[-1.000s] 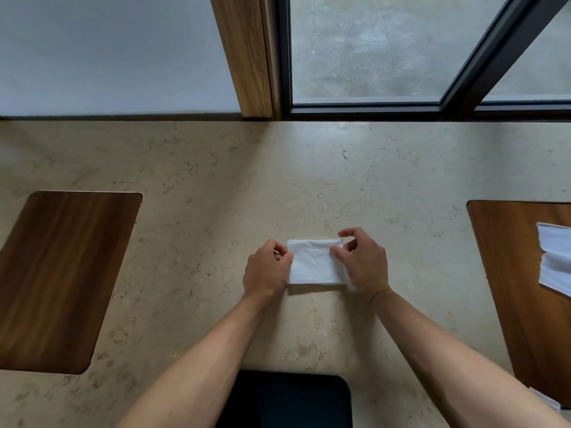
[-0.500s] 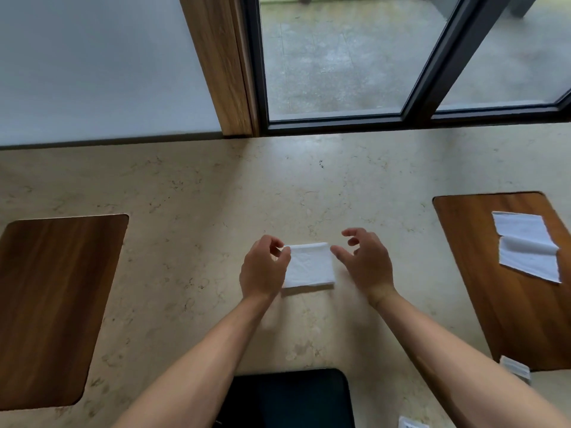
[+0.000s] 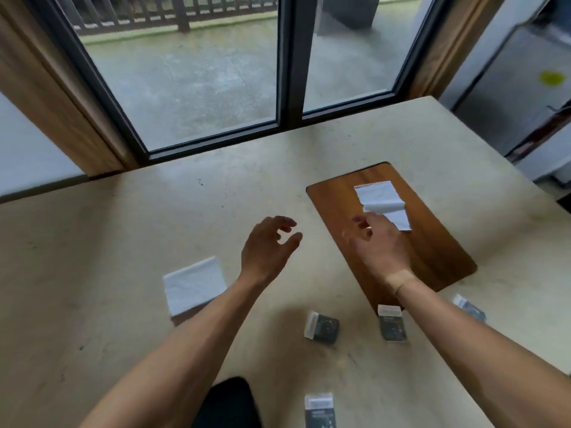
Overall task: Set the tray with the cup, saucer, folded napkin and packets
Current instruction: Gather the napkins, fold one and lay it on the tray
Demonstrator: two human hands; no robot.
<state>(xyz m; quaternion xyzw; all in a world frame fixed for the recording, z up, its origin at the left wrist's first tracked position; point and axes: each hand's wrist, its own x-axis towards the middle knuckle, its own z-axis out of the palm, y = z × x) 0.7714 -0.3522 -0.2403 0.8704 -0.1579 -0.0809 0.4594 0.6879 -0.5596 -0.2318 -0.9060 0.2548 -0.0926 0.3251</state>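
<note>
A folded white napkin (image 3: 194, 285) lies on the beige stone table, left of my left forearm. My left hand (image 3: 267, 249) hovers above the table with fingers apart and holds nothing. My right hand (image 3: 380, 246) is over the wooden tray (image 3: 438, 251), fingers spread, its fingertips just short of a loosely folded white napkin (image 3: 383, 202) that lies on the tray. Several dark packets lie on the table near me: one (image 3: 322, 327) beside the tray's near corner, one (image 3: 391, 323) by my right forearm, one (image 3: 319, 409) at the bottom edge. No cup or saucer is in view.
A dark object (image 3: 228, 403) sits at the table's near edge. Another packet (image 3: 469, 309) lies right of my right forearm. Glass doors with dark frames (image 3: 290, 57) stand behind the table. The table's right edge (image 3: 500, 156) drops off toward a grey cabinet.
Both hands let go of the folded napkin and moved right, toward the tray. My view swung right, so the folded napkin now lies at the left and packets have come into view.
</note>
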